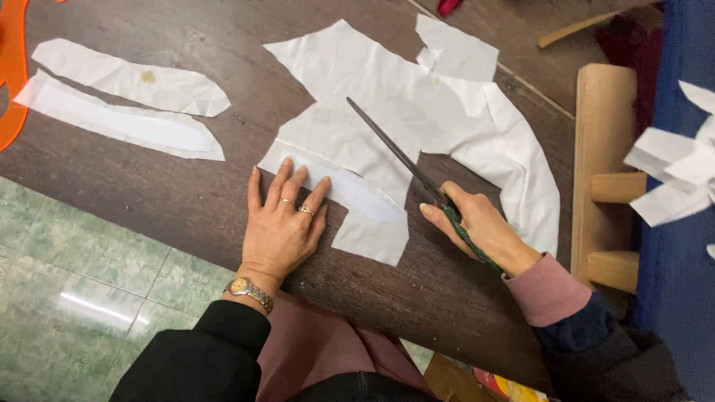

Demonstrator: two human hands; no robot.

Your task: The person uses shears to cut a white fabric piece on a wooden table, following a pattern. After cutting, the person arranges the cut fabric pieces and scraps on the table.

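Note:
A large piece of white fabric lies spread on a dark wooden table. My left hand rests flat on its near left corner, fingers apart, pressing down a long curved white pattern strip. My right hand grips the green handles of long scissors. The blades point up and left across the fabric and look closed together.
Two long curved white cut pieces lie at the table's far left, beside an orange curve ruler. A wooden stool frame stands to the right, with white scraps on blue cloth. Green tiled floor shows below the table edge.

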